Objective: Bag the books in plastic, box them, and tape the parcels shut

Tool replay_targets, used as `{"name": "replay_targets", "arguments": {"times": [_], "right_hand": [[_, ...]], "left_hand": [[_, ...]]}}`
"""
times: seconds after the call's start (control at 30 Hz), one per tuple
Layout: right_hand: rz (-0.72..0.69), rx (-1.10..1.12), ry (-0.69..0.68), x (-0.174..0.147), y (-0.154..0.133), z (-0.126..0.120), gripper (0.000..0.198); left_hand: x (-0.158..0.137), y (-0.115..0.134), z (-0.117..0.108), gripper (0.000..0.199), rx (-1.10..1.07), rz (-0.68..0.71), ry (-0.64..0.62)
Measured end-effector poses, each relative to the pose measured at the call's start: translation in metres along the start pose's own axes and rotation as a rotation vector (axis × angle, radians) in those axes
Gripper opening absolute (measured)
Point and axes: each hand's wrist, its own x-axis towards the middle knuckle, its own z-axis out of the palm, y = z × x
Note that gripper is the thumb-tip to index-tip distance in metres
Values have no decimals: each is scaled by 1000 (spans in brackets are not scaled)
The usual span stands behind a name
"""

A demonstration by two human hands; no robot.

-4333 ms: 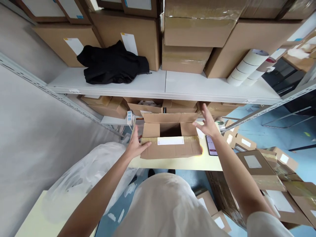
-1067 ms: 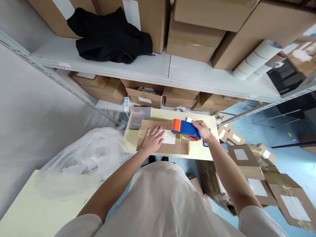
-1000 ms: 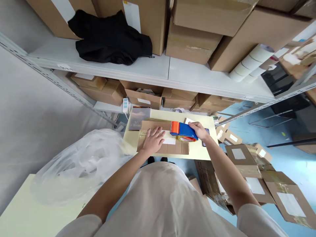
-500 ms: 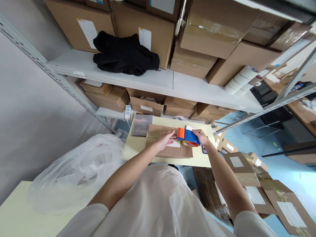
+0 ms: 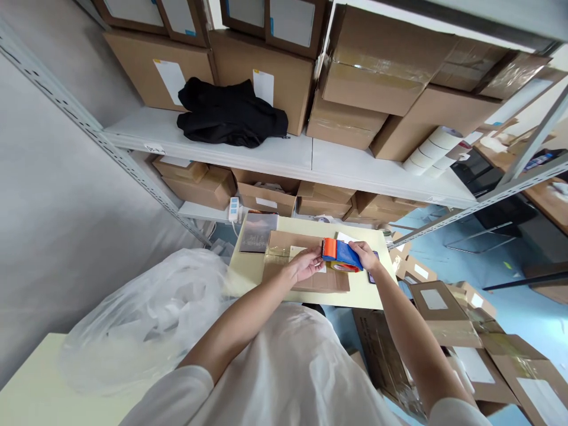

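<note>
My right hand [image 5: 366, 256] is wrapped round a blue and orange tape dispenser [image 5: 342, 253] held over the cardboard box [image 5: 284, 278]. A roll of tape sits on the dispenser's underside. At the dispenser's toothed orange end, my left hand [image 5: 307, 264] has its fingers drawn together. Whatever those fingertips pinch is too small to make out. The flat box lies on a pale yellow table [image 5: 248, 272], with a white label partly covered by my left hand and clear tape along its left part.
A plastic-covered dark sheet [image 5: 259, 232] lies left of the box, and a phone [image 5: 373, 267] at its right. Shelves [image 5: 284, 155] with boxes, a black garment [image 5: 233, 115] and tape rolls [image 5: 432, 151] rise ahead. A plastic bag [image 5: 155, 313] bulges at left; boxes [image 5: 444, 307] cover the right floor.
My left hand's fingers, stretched out before, have curled together at the dispenser's toothed end. My right hand keeps its hold on the dispenser. The whole view has tilted slightly upward.
</note>
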Motion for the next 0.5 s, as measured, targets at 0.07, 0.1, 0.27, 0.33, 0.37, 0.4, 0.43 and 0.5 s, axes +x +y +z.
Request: {"name": "replay_targets", "arguments": {"times": [0.07, 0.1, 0.27, 0.33, 0.37, 0.4, 0.43, 0.5], "right_hand": [[0, -3, 1, 0, 4, -1, 61], [-3, -4, 5, 0, 5, -1, 61], [-21, -24, -4, -2, 5, 1, 61], [-17, -53, -31, -2, 1, 3, 61], [-21, -71, -43, -3, -2, 3, 61], [-33, -93, -52, -4, -5, 2, 61], [-51, -123, -56, -5, -8, 0, 60], [-87, -209, -41, -8, -13, -5, 59]], "left_hand": [[-5, 6, -3, 5, -6, -15, -16], [-8, 10, -5, 8, -5, -28, -27], [-15, 19, -2, 25, 254, 63, 86], [-15, 16, 2, 17, 398, 173, 189], [-15, 15, 3, 14, 437, 215, 221], [-16, 14, 3, 12, 453, 244, 240], [-19, 16, 0, 11, 459, 266, 251], [-30, 27, -12, 11, 482, 314, 280]]}}
